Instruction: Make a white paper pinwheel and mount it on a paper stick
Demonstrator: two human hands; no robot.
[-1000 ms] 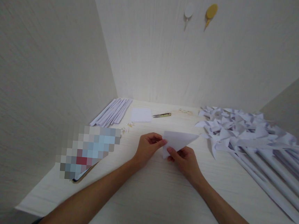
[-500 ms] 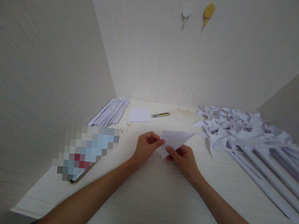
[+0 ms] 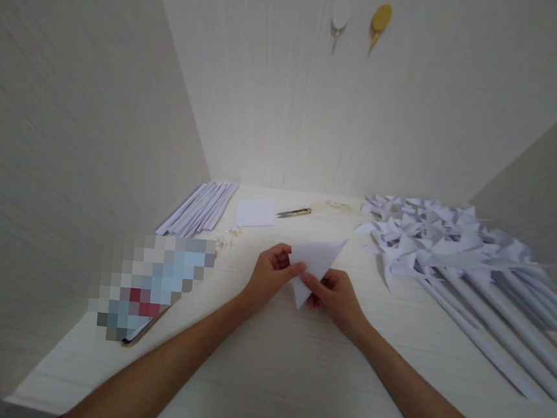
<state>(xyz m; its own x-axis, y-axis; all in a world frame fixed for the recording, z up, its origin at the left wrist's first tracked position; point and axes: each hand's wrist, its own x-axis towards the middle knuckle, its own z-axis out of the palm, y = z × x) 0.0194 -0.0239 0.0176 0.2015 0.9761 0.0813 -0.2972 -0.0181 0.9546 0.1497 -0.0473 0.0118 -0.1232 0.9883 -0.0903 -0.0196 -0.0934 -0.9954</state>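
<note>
Looking down through the head camera, I see both hands meeting over the middle of the counter (image 3: 293,373) around a folded white paper triangle (image 3: 316,264). My left hand (image 3: 268,276) is curled, its fingers drawn in, with thumb and forefinger pinched on the triangle's left edge. My right hand (image 3: 336,295) sits just beside it, fingers bent and closed on the lower part of the sheet, near the downward point. The triangle stands between the two hands, its upper corner poking up and to the right past the right hand's fingers, its lower tip close to the counter; I cannot tell whether it touches.

Farther back on the counter lies a small white paper square (image 3: 255,213), and just right of it a pair of small snips (image 3: 294,212). To the left, along the wall, a row of rolled paper sticks (image 3: 198,208) lies side by side. Well off to the right is a heap of finished paper pinwheels (image 3: 432,239) with their long white stems fanning toward me. A blurred flat object (image 3: 149,285) rests at the left, near my left forearm. Two hooks (image 3: 360,22) hang on the back wall.
</note>
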